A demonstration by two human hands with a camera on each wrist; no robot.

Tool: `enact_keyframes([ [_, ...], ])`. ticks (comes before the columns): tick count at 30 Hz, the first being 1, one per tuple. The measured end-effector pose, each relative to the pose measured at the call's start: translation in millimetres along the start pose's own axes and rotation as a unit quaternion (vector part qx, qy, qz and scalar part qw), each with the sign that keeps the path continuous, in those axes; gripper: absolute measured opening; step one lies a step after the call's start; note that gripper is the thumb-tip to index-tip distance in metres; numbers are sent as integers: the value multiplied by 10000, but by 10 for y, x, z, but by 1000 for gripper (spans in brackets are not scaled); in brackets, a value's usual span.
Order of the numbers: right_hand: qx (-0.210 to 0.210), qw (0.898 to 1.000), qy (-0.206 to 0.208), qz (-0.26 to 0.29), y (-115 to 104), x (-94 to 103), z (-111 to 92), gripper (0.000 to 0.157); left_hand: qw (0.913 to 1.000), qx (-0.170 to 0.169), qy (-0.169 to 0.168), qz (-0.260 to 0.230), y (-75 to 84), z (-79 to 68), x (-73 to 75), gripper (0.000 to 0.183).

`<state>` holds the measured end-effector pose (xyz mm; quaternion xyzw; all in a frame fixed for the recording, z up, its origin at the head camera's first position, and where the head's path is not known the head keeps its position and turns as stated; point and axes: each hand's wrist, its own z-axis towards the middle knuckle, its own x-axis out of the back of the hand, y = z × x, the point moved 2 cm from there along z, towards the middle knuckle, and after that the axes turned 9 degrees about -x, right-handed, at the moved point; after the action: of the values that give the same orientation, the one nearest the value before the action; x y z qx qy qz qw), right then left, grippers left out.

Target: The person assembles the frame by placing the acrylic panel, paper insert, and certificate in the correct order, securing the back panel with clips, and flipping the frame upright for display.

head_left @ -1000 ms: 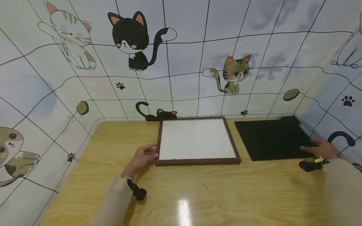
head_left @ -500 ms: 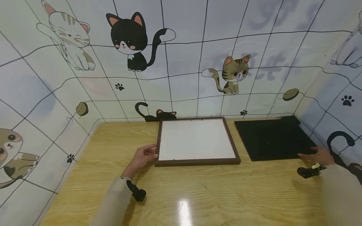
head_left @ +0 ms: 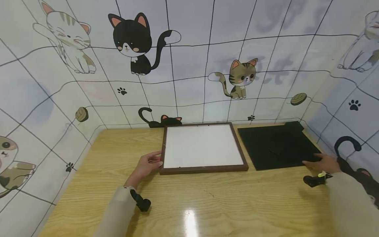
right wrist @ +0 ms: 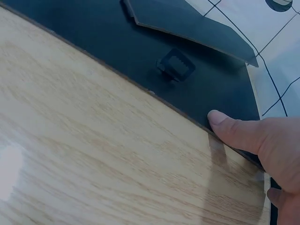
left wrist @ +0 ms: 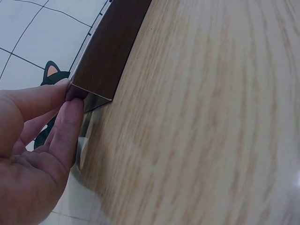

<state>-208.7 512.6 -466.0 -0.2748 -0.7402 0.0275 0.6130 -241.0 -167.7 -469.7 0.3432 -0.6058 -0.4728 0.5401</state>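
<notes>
Across the upper frame, a pale, grid-lined wall shows a black-and-white cat at upper left, a striped brown cat right of centre and a brown yarn ball farther right, while a wood-grained desk spans the bottom.

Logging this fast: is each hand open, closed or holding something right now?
Left hand: holding the dark brown rectangular frame at its left side.
Right hand: holding the flat black rectangular board at its near right corner.
</notes>
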Motion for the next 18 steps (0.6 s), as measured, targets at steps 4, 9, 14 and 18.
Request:
enact_keyframes([
  [4,91,9999,-74,-62,-51,-10,41,98,10000,29,10,2,7,-8,10,49],
  [9,114,9992,-118,-354,-5,23,54,96,10000,-29,-81,-35,6,4,0,49],
  [14,-270,9989,332,-204,71,60,-31,100,9997,-155,-97,-161,37,3,-7,49],
  [18,-471,9981,328,-209,84,81,-56,105,9990,-398,-94,-160,85,-23,2,48],
])
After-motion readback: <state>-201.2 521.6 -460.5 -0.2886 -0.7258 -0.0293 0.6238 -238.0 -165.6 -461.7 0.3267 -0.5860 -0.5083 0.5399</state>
